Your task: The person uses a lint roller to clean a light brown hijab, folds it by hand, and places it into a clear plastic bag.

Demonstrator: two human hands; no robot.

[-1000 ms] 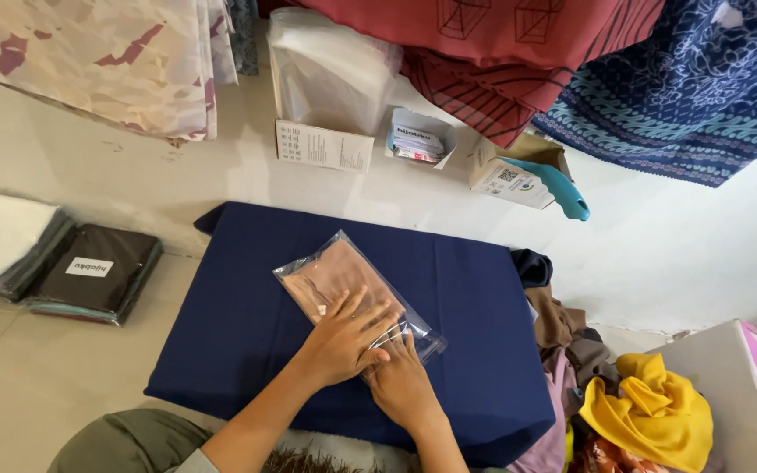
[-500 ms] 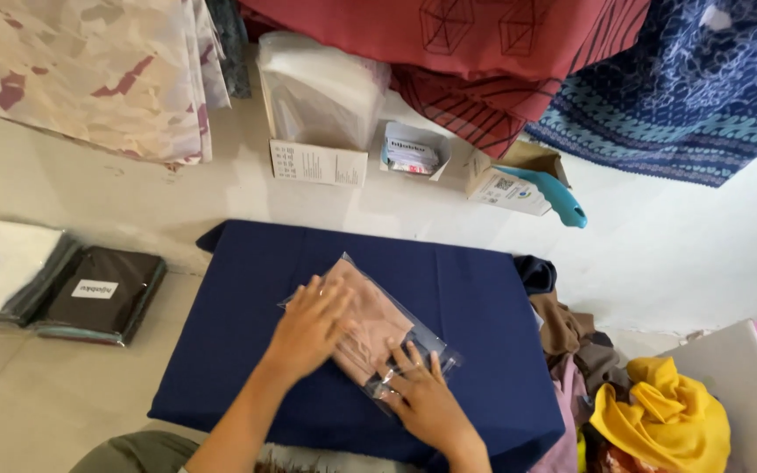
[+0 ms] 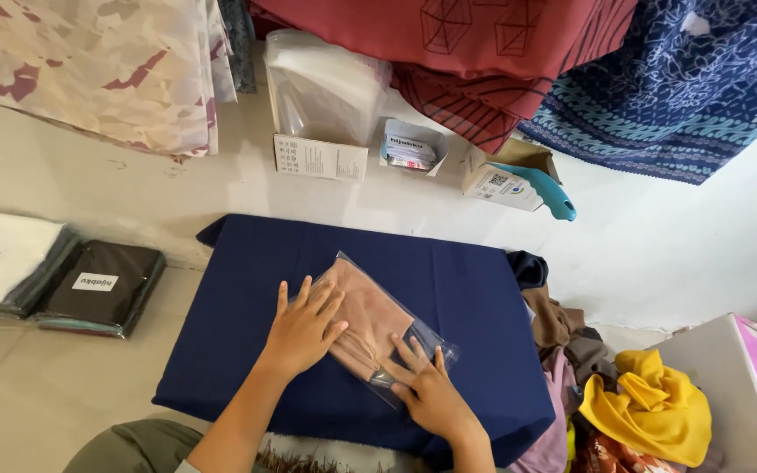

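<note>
— Where are the hands on the navy cloth (image 3: 247,350)?
— Both flat, fingers spread, pinching nothing. The right hand (image 3: 431,394) presses the near corner of the bagged pink fabric (image 3: 370,324); the left hand (image 3: 301,328) presses its left side.
— The bag's long line?
— Slanting, from that near corner away toward the cloth's far left.

The left hand (image 3: 301,326) lies flat and covers part of the folded pink cloth in a clear plastic bag (image 3: 370,320). The right hand (image 3: 427,392) hides the bag's lower end. Both arms run off the bottom edge. The white folded pack (image 3: 2,256) at the left is cut by the edge. The white and pink box (image 3: 738,385) at the right is cut too. The small packet in the open white box (image 3: 409,151) is too small to tell.
</note>
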